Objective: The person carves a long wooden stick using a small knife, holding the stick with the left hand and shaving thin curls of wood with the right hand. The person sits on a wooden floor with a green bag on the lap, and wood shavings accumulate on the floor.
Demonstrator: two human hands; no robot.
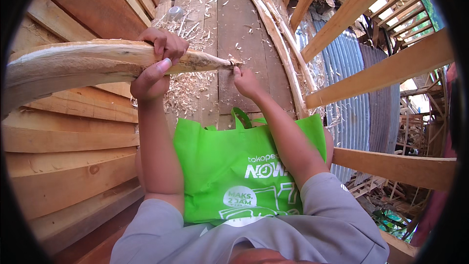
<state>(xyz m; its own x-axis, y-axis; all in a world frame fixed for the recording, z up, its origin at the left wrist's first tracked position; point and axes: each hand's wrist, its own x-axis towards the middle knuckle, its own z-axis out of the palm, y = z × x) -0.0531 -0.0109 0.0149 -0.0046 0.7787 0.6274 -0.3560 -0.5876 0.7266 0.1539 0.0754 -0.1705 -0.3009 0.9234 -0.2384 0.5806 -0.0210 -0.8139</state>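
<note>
A long, curved, peeled wooden pole [93, 58] reaches in from the left and tapers to a narrow tip over the floorboards. My left hand [163, 54] is wrapped round it, a short way back from the tip. At the thin end, which carries a dark band or notch, my right hand [247, 82] is closed with its thumb up against the tip. Whatever its fingers hold there is too small to make out. A bright green cloth bag [210, 151] with white print lies across my lap, beneath both forearms.
Wood shavings [188, 90] litter the plank floor [239, 24]. A small clear cup [175, 13] stands near the far left. Two long peeled poles [276, 24] lie along the right, beside a wooden railing [381, 73] and corrugated metal sheets [351, 93]. Stacked boards [73, 137] form the left side.
</note>
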